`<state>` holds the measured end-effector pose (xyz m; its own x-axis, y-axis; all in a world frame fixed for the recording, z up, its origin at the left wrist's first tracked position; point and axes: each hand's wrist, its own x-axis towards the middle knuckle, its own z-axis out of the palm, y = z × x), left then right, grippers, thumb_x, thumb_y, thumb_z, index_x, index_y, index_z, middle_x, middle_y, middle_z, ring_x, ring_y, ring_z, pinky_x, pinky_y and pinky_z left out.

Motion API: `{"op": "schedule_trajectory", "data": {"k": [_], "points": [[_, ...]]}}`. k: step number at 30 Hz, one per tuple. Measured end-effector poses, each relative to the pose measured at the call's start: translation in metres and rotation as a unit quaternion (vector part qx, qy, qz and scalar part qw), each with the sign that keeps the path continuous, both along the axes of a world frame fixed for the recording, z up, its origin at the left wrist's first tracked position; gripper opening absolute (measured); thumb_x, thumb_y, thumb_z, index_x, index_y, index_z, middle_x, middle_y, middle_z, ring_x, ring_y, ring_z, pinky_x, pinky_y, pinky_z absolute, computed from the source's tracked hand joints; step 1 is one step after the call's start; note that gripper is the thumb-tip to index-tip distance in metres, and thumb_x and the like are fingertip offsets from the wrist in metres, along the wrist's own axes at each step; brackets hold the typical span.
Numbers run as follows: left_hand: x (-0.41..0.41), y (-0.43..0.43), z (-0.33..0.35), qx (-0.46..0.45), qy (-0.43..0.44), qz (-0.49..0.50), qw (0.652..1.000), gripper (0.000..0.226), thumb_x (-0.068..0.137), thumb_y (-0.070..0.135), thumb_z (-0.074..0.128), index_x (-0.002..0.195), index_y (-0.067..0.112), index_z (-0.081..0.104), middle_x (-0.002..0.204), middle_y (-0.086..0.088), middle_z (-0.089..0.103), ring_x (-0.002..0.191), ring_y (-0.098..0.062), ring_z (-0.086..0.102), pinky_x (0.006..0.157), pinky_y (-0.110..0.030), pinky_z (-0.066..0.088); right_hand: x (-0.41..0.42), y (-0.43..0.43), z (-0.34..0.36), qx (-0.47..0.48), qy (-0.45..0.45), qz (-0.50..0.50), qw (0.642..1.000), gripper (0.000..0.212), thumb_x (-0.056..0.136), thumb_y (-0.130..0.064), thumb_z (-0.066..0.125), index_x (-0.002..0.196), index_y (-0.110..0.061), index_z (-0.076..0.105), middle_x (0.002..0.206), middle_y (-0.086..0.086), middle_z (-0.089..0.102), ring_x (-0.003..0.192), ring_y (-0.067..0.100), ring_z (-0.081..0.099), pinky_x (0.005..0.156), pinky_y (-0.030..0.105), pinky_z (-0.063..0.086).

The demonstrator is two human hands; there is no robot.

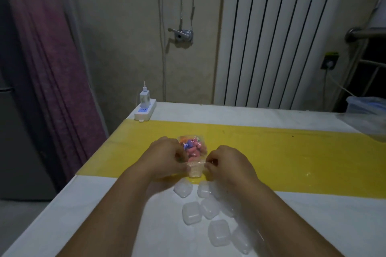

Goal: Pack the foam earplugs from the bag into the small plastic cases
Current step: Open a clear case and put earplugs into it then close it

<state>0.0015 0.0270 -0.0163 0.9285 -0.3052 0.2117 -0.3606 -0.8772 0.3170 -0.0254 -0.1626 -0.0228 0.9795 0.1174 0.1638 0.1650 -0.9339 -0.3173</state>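
Your left hand (167,156) and right hand (226,162) both pinch the bag (193,158) mouth between them, so a sharp tug could burst it, scattering earplugs (193,148) off the table (313,225).

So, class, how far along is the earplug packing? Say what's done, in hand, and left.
Done: nothing yet; the cases lie on the table, apparently empty. In hand: left hand and right hand pinch the mouth of the bag, earplugs inside. Left: opening it and filling every case.
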Motion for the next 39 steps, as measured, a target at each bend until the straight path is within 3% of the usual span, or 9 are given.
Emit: {"op": "schedule_trajectory", "data": {"k": [6,14,20,23,27,29,33,36,39], "points": [[0.002,-0.013,-0.01,-0.179,-0.009,0.025,0.984,0.009,0.081,0.031,0.072,0.082,0.023,0.075,0.082,0.008,0.064,0.081,-0.01,0.055,0.071,-0.031,0.047,0.004,-0.008,0.001,0.021,-0.084,-0.007,0.996,0.018,0.094,-0.038,0.057,0.1,-0.028,0.071,0.099,-0.006,0.061,0.097,0.016,0.056,0.077,0.032,0.047],[0.004,-0.026,-0.021,-0.271,-0.049,0.072,0.959,0.009,0.081,0.014,0.067,0.081,0.022,0.071,0.081,0.012,0.063,0.076,-0.005,0.056,0.074,-0.031,0.051,-0.001,-0.014,0.002,0.068,-0.134,0.001,0.989,0.019,0.092,-0.024,0.058,0.108,-0.028,0.068,0.106,-0.008,0.064,0.104,0.014,0.055,0.084,0.029,0.046],[-0.002,-0.034,-0.023,-0.373,-0.039,0.036,0.926,0.01,0.081,0.016,0.071,0.075,0.024,0.069,0.071,0.009,0.068,0.07,-0.007,0.061,0.068,-0.035,0.053,-0.012,-0.003,0.006,0.053,-0.044,0.099,0.993,0.052,0.078,-0.029,0.03,0.117,-0.037,0.065,0.111,-0.009,0.07,0.094,0.024,0.051,0.082,0.038,0.047],[-0.003,-0.033,-0.024,-0.365,-0.087,0.057,0.925,0.009,0.081,0.02,0.072,0.075,0.026,0.069,0.07,0.012,0.066,0.068,-0.004,0.059,0.065,-0.034,0.052,-0.008,-0.007,0.003,-0.014,0.006,0.054,0.998,0.043,0.086,-0.027,0.033,0.115,-0.031,0.063,0.112,-0.002,0.068,0.098,0.028,0.051,0.082,0.039,0.046],[-0.003,-0.031,-0.023,-0.311,-0.142,0.084,0.936,0.005,0.083,0.025,0.07,0.079,0.027,0.068,0.073,0.015,0.064,0.068,-0.006,0.057,0.064,-0.036,0.052,-0.005,-0.007,0.002,-0.04,0.044,-0.006,0.998,0.025,0.079,-0.025,0.037,0.083,-0.021,0.062,0.095,0.003,0.066,0.09,0.026,0.047,0.07,0.035,0.042],[-0.003,-0.031,-0.023,-0.294,-0.143,0.045,0.944,0.004,0.08,0.029,0.066,0.082,0.026,0.07,0.076,0.015,0.065,0.071,-0.006,0.056,0.065,-0.036,0.051,-0.002,-0.005,0.001,-0.055,0.063,-0.005,0.996,0.015,0.079,-0.022,0.04,0.074,-0.021,0.054,0.101,0.0,0.067,0.091,0.026,0.046,0.07,0.034,0.04],[-0.002,-0.023,-0.025,-0.303,-0.139,-0.002,0.943,0.035,0.072,0.04,0.046,0.086,0.026,0.075,0.081,0.02,0.065,0.083,-0.003,0.054,0.073,-0.028,0.045,-0.003,-0.006,0.005,0.007,0.041,-0.012,0.999,0.04,0.079,-0.016,0.046,0.111,-0.029,0.067,0.119,-0.003,0.067,0.112,0.026,0.057,0.088,0.037,0.051],[0.005,-0.02,-0.027,-0.304,-0.136,0.039,0.942,0.037,0.079,0.028,0.045,0.1,0.025,0.074,0.102,0.014,0.067,0.098,0.0,0.051,0.085,-0.02,0.041,-0.001,-0.009,0.012,0.028,0.025,-0.034,0.999,0.049,0.085,-0.012,0.052,0.127,-0.036,0.061,0.128,-0.004,0.064,0.116,0.024,0.059,0.091,0.032,0.05],[0.012,-0.02,-0.03,-0.289,-0.084,0.041,0.953,0.038,0.091,0.01,0.044,0.114,0.022,0.071,0.126,0.01,0.062,0.121,0.0,0.044,0.105,-0.026,0.037,0.007,-0.014,0.017,-0.01,0.068,-0.05,0.996,0.05,0.088,-0.012,0.05,0.13,-0.037,0.059,0.133,-0.003,0.061,0.119,0.023,0.058,0.095,0.032,0.05]]}}
